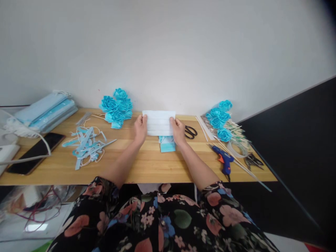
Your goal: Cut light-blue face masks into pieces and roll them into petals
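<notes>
At frame centre we note a white pleated mask (pixel 159 123), rectangular, held up over the smooth wooden bench (pixel 147 168). The left hand (pixel 141 128) is closed on its left edge and the right hand (pixel 178 131) on its right edge. Folded blue pieces (pixel 167 144) lie just below. Black scissors (pixel 190 132) lie right of centre. Ruffled blue roses (pixel 117 106) sit left of centre, with limp cut strips (pixel 86 145) at lower left.

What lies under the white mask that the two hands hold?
Under the white mask, a small pile of blue pieces lies on the wooden table. Only its lower part shows; the mask covers the rest.
</notes>
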The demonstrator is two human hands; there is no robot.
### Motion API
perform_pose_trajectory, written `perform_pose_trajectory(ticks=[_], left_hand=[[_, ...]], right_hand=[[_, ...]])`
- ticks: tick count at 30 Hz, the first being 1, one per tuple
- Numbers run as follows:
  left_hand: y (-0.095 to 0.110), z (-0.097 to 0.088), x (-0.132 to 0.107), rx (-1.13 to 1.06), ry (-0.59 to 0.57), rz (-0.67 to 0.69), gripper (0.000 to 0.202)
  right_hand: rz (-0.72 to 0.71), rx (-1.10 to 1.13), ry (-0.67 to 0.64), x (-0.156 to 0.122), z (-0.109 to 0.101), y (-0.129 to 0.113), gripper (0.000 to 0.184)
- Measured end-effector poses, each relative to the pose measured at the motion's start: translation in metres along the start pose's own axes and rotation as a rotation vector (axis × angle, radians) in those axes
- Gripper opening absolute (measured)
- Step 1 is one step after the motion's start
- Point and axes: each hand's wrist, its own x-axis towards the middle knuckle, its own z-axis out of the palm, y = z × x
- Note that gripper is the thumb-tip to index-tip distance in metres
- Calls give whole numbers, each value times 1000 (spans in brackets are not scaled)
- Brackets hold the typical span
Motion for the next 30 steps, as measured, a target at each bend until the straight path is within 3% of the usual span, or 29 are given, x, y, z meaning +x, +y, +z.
perform_pose_trajectory(ticks=[11, 30], left_hand=[[17, -1, -2, 69, 31, 4, 33], [14, 1, 1, -29, 63, 11, 38]], right_hand=[[-157, -117, 91, -7, -1, -16, 47], [-195, -78, 93, -4, -2, -18, 45]])
